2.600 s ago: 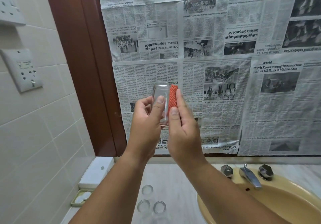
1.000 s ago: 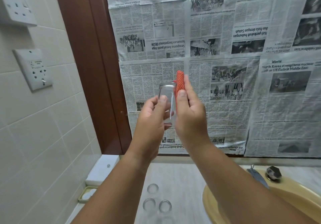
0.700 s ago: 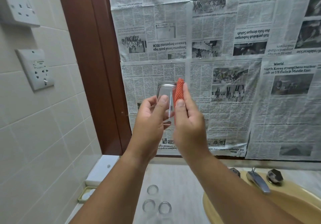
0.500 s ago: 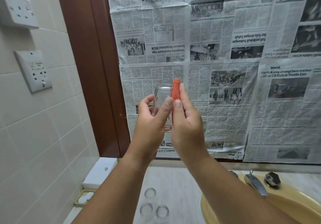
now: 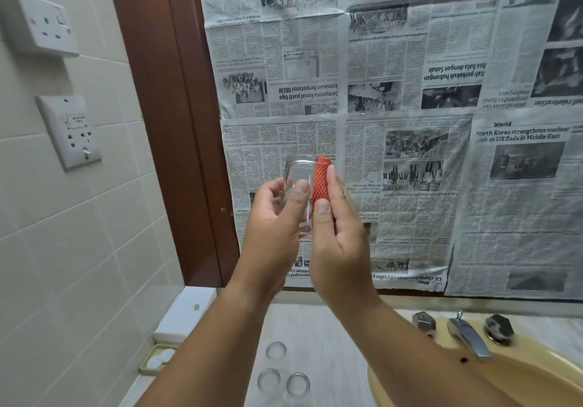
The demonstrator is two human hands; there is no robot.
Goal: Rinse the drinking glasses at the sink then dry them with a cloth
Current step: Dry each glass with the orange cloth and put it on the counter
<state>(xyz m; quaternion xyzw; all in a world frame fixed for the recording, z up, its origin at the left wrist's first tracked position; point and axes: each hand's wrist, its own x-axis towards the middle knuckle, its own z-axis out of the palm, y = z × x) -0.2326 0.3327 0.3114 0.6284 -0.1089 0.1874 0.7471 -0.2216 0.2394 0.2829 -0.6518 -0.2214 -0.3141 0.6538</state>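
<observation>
A clear drinking glass is held up at chest height in front of the newspaper-covered wall. My left hand grips it from the left, thumb across its near side. My right hand holds a folded orange cloth between thumb and fingers and presses it against the right side of the glass. Three more clear glasses stand on the counter below: one glass further back and two glasses side by side nearer me.
The yellow sink lies at the lower right with a chrome tap and two knobs. A white box and a soap dish sit at the left of the counter. Wall sockets are on the tiled wall.
The orange cloth and my right hand have slid up and down along the side of the glass. The view shifted slightly; both hands stay at about the same height.
</observation>
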